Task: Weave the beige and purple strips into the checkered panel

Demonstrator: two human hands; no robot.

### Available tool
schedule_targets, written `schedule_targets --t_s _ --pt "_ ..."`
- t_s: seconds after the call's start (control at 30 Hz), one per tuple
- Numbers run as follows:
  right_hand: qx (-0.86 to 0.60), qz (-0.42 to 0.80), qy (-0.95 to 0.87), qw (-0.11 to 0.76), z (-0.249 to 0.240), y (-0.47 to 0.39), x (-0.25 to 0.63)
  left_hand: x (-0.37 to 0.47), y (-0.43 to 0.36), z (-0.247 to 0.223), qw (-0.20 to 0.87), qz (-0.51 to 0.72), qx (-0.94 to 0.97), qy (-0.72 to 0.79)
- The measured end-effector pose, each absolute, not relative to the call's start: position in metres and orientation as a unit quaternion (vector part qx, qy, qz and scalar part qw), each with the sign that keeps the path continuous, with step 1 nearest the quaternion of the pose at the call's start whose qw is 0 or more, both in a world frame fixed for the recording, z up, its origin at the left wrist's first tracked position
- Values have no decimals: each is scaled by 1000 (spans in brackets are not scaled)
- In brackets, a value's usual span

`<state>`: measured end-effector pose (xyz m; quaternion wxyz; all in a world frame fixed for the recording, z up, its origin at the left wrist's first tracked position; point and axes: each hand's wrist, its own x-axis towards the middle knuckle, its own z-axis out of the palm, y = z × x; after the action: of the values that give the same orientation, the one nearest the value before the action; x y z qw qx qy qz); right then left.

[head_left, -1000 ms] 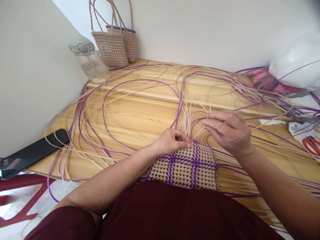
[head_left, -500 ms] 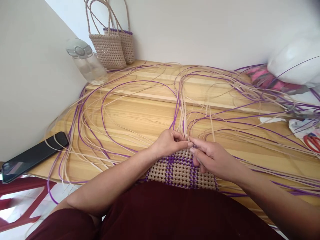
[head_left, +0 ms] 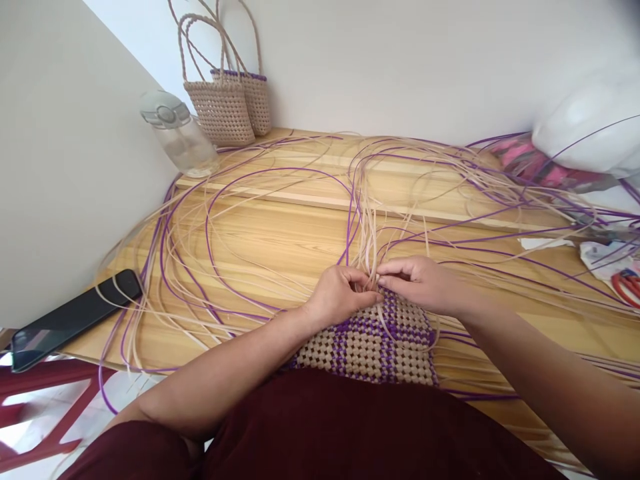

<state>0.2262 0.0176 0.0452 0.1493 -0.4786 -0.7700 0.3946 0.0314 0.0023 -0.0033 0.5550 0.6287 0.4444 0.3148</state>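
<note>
A woven panel [head_left: 363,347] of beige and purple strands lies at the table's front edge, against my dark red clothing. Both hands meet at its far edge, where loose beige strands [head_left: 370,233] fan out. My left hand [head_left: 340,290] is closed there, its thumb and index finger pinching at the strands' base. From the right, my right hand [head_left: 420,283] pinches a beige strand between thumb and index fingertips. A thin beige strand loops down over the panel below the fingers. The fingertips partly hide the knot spot.
Long purple and beige strands spread across the wooden table [head_left: 280,227]. A black phone [head_left: 75,320] lies at left, a clear bottle [head_left: 183,140] and woven bags [head_left: 223,110] behind. Red-handled scissors [head_left: 626,288] and a white bag [head_left: 590,127] are at right.
My right hand has shifted up and away from the left thumb, uncovering more of the panel's right side. A beige loop now hangs over the panel. The view has tilted slightly.
</note>
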Motion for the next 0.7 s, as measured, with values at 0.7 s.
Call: schedule_targets --t_s 0.7 --pt "-534 571 -604 153 25 37 220 30 3 -4 536 327 652 425"
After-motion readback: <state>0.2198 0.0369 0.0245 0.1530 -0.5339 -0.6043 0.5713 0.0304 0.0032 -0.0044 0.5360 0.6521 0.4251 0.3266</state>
